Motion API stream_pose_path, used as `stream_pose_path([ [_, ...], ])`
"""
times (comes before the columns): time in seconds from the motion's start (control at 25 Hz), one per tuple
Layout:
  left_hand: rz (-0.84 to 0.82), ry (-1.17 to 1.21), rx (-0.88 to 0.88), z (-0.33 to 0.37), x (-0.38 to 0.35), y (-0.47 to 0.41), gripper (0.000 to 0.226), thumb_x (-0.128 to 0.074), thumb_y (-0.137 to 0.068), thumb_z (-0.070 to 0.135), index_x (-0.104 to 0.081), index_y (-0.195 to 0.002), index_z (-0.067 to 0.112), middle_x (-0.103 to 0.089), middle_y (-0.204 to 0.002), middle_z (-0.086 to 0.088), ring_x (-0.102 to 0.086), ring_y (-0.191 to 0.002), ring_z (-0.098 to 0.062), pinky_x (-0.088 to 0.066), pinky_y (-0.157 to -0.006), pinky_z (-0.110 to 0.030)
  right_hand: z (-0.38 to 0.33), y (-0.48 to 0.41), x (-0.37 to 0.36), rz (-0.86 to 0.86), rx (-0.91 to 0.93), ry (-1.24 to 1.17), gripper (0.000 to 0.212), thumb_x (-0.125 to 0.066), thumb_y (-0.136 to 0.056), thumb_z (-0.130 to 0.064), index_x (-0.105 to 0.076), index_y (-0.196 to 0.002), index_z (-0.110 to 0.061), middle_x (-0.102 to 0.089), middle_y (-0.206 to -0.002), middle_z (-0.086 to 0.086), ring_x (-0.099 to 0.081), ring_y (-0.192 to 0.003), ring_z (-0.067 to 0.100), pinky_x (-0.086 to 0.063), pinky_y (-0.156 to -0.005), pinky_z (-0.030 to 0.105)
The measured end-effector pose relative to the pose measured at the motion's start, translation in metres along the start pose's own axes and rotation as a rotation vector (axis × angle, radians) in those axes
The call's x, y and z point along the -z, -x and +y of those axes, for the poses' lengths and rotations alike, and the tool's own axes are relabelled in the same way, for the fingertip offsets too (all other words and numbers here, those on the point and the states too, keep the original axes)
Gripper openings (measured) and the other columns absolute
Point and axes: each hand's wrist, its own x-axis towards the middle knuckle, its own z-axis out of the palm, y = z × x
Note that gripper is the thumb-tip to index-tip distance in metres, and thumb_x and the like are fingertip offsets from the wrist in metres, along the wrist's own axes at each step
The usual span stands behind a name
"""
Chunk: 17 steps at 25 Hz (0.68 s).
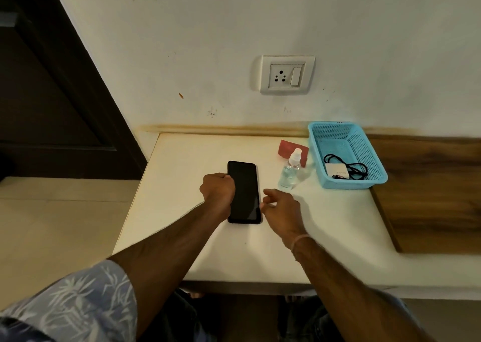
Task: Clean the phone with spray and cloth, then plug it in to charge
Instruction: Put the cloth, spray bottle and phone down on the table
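While curled round the left edge of the black rectangular phone (244,193), grips it with the left hand (217,193); touches its right edge with loosely bent fingertips of the right hand (282,208). Lies flat on the cream tabletop (182,237), left of the clear plastic spray bottle (289,171), red cloth (287,146) and light-blue perforated basket (346,184) with white charger (337,171).

bottle (289,169) right of phone (244,192), basket (346,182) beyond
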Motion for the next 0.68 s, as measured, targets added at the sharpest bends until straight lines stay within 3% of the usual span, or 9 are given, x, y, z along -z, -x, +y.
stream_pose_path([
  [0.12,0.011,-0.081,0.007,0.004,0.0,0.004,0.017,-0.057,-0.091,0.006,-0.066,-0.077,0.008,-0.054,-0.066,-0.001,-0.061,-0.072,-0.026,-0.049,-0.064,-0.029,-0.006,-0.002,-0.009,0.027,0.025,0.036,0.036,-0.066,-0.09,-0.012,-0.063,-0.127,-0.011,-0.068,-0.12,0.006,-0.062,-0.112,0.024,-0.045,-0.102,0.034],
  [0.28,0.023,-0.269,-0.05,0.006,0.002,0.001,0.021,-0.058,-0.091,0.008,-0.073,-0.103,-0.001,-0.072,-0.104,-0.018,-0.067,-0.104,-0.037,-0.056,-0.088,-0.04,-0.002,-0.006,-0.011,0.04,0.017,0.026,0.036,-0.068,-0.089,-0.011,-0.065,-0.124,-0.01,-0.069,-0.119,0.006,-0.063,-0.111,0.024,-0.045,-0.102,0.035],
  [0.52,-0.002,-0.355,-0.116,0.007,0.009,-0.004,0.022,-0.062,-0.089,0.008,-0.075,-0.106,0.004,-0.072,-0.111,-0.017,-0.068,-0.102,-0.033,-0.056,-0.082,-0.035,0.001,-0.009,-0.013,0.065,0.037,0.039,0.035,-0.07,-0.087,-0.013,-0.067,-0.122,-0.012,-0.071,-0.115,0.004,-0.065,-0.108,0.023,-0.047,-0.099,0.033],
  [0.68,0.007,-0.373,-0.186,0.001,0.007,-0.004,0.023,-0.063,-0.093,0.014,-0.076,-0.109,0.005,-0.073,-0.111,-0.019,-0.067,-0.105,-0.035,-0.054,-0.087,-0.037,-0.001,-0.005,-0.006,0.042,0.053,0.028,0.029,-0.071,-0.084,-0.009,-0.071,-0.113,-0.009,-0.073,-0.106,0.007,-0.067,-0.099,0.023,-0.051,-0.092,0.031],
])
